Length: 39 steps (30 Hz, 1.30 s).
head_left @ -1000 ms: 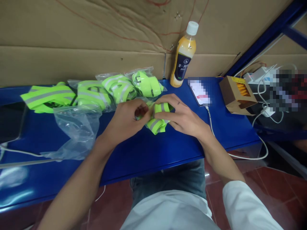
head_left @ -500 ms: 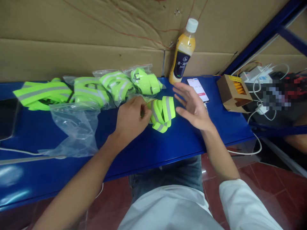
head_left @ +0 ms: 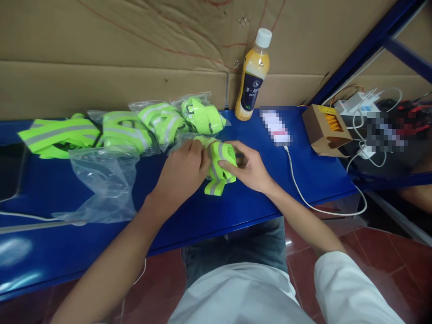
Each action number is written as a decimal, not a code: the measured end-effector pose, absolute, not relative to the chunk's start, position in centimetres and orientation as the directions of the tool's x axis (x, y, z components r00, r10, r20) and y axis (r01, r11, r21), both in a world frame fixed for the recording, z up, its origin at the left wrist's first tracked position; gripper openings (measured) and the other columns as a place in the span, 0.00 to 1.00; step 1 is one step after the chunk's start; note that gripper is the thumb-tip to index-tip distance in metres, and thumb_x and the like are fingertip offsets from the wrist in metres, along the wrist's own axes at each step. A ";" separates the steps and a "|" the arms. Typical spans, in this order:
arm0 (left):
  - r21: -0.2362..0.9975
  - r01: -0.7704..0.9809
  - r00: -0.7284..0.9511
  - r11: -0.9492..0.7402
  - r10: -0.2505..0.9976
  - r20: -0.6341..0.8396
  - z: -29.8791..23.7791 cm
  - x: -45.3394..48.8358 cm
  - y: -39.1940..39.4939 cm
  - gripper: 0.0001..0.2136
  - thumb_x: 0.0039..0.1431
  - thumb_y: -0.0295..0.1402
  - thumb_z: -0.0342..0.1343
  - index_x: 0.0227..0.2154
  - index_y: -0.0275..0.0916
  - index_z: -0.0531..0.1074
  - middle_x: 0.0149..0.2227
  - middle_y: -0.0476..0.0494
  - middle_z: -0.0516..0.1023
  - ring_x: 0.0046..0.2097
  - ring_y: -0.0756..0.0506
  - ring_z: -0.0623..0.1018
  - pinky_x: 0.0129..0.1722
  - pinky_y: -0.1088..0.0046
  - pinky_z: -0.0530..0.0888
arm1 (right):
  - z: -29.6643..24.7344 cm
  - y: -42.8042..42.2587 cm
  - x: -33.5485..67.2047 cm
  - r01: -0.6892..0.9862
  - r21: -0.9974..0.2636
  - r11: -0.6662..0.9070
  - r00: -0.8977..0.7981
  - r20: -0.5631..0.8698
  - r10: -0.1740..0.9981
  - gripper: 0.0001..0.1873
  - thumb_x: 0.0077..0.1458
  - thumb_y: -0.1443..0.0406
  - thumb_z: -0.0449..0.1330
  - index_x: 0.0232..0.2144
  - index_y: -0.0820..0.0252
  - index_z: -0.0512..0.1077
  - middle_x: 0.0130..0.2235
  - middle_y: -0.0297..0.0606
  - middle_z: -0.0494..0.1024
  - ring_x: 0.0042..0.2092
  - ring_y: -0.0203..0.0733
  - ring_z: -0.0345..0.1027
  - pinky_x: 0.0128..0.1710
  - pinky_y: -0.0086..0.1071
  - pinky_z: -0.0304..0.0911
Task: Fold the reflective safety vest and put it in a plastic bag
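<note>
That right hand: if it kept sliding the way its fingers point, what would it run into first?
The right hand points left, its fingers already on the neon band. Pushing on, it would most likely press that roll against the left hand, which grips the other side.

- The folded strap (head_left: 219,166) lay on the table (head_left: 256,202), gripped between the left hand (head_left: 182,173) on its left and the right hand (head_left: 248,168) on its right.
- Behind the hands, bagged straps (head_left: 162,121) lay in a row along the cardboard wall (head_left: 101,67).
- A loose strap (head_left: 57,137) lay at the left end of that row.
- An empty bag (head_left: 101,184) lay left of the left hand, in front of the row.
- The bottle (head_left: 251,76) stood against the wall, behind and right of the hands.
- The phone (head_left: 275,126) lay right of the bottle, and the small box (head_left: 326,130) lay further right, near the table's right edge.
</note>
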State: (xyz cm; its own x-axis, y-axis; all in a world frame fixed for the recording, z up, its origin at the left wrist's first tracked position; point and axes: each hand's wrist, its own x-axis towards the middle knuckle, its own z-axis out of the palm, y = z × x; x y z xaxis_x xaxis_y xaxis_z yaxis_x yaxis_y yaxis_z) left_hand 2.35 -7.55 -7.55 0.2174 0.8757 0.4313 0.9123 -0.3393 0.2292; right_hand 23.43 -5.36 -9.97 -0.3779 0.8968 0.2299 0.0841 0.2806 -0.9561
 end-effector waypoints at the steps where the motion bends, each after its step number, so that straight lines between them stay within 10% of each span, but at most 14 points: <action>1: 0.199 0.918 0.238 -0.342 0.879 0.414 -7.4 2.3 -7.6 0.07 0.69 0.29 0.49 0.33 0.42 0.63 0.32 0.41 0.74 0.33 0.40 0.76 0.30 0.64 0.64 | -10.0 -5.5 23.4 0.115 -0.940 0.322 -0.375 0.259 0.890 0.27 0.61 0.50 0.72 0.56 0.56 0.76 0.46 0.36 0.81 0.34 0.33 0.70 0.32 0.29 0.73; 8: 0.382 0.803 0.266 -0.457 0.849 0.456 -6.7 2.6 -7.8 0.08 0.68 0.27 0.48 0.31 0.43 0.61 0.30 0.46 0.71 0.30 0.44 0.73 0.33 0.66 0.66 | -10.1 -5.9 22.4 0.355 -0.709 0.609 -0.365 0.495 0.789 0.09 0.67 0.66 0.66 0.48 0.62 0.82 0.38 0.36 0.77 0.37 0.36 0.69 0.40 0.31 0.69; 18: 0.518 0.692 0.161 -0.503 0.807 0.569 -6.2 3.3 -8.6 0.11 0.74 0.31 0.49 0.32 0.43 0.63 0.29 0.49 0.68 0.30 0.46 0.70 0.34 0.67 0.67 | -9.0 -5.5 22.5 0.673 -0.332 0.661 -0.529 0.409 0.744 0.25 0.73 0.69 0.52 0.68 0.60 0.74 0.52 0.50 0.76 0.36 0.41 0.72 0.33 0.35 0.67; 24: 0.409 0.673 0.278 -0.616 0.723 0.632 -7.7 3.2 -7.6 0.09 0.72 0.27 0.51 0.33 0.43 0.63 0.29 0.50 0.68 0.29 0.47 0.70 0.31 0.68 0.64 | -8.9 -3.3 21.7 0.511 -0.618 0.597 -0.428 0.419 0.801 0.16 0.61 0.72 0.63 0.49 0.58 0.84 0.40 0.39 0.77 0.38 0.39 0.71 0.38 0.33 0.67; 28: 0.471 0.709 0.108 -0.524 0.741 0.662 -8.1 2.7 -7.2 0.08 0.72 0.28 0.53 0.34 0.43 0.64 0.28 0.51 0.66 0.28 0.47 0.69 0.32 0.67 0.64 | -8.9 -2.7 21.9 0.189 -0.836 0.515 -0.353 0.431 0.830 0.21 0.61 0.62 0.70 0.56 0.55 0.80 0.39 0.33 0.78 0.33 0.35 0.66 0.35 0.32 0.66; 39: 0.559 0.685 0.026 -0.467 0.783 0.621 -8.8 2.4 -6.8 0.09 0.74 0.31 0.52 0.33 0.42 0.66 0.28 0.51 0.67 0.28 0.47 0.69 0.33 0.66 0.65 | -10.9 -3.6 20.7 0.086 -0.864 0.495 -0.265 0.460 0.848 0.08 0.63 0.59 0.69 0.37 0.58 0.80 0.36 0.34 0.79 0.34 0.35 0.67 0.35 0.32 0.63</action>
State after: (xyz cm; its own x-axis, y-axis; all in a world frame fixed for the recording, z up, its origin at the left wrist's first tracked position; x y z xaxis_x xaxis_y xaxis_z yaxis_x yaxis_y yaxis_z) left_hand 2.39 -6.85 -8.84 0.0264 0.7831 0.6214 0.6849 -0.4669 0.5593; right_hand 20.70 -3.63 -10.86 -0.2645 0.8478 0.4597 0.0859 0.4955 -0.8644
